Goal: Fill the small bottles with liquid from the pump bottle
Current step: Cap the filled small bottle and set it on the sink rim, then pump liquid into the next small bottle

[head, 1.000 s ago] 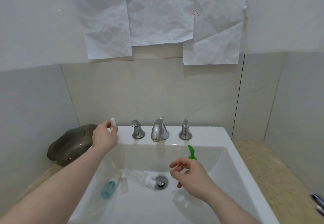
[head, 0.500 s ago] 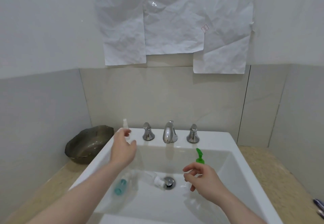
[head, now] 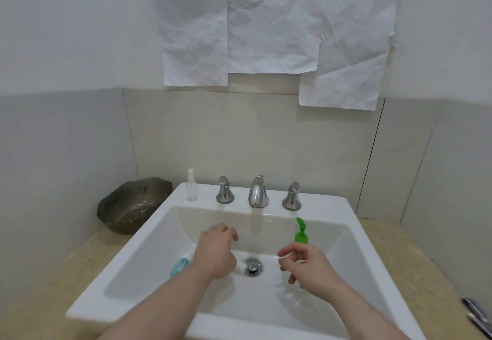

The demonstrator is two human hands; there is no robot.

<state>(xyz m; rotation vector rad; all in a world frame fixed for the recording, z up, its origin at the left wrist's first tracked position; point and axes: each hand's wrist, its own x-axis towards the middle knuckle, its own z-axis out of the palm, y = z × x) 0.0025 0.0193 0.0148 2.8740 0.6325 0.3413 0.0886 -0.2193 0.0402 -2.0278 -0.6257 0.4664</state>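
Both hands low over sink, fingers loosely curled.

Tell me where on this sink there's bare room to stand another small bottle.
Free: the sink ledge right of the right tap handle, and the right rim beside the beige counter. The near basin floor below the drain looks bare too. Crowded: around the drain, where the left hand, right hand, teal bottle and green pump bottle cluster.
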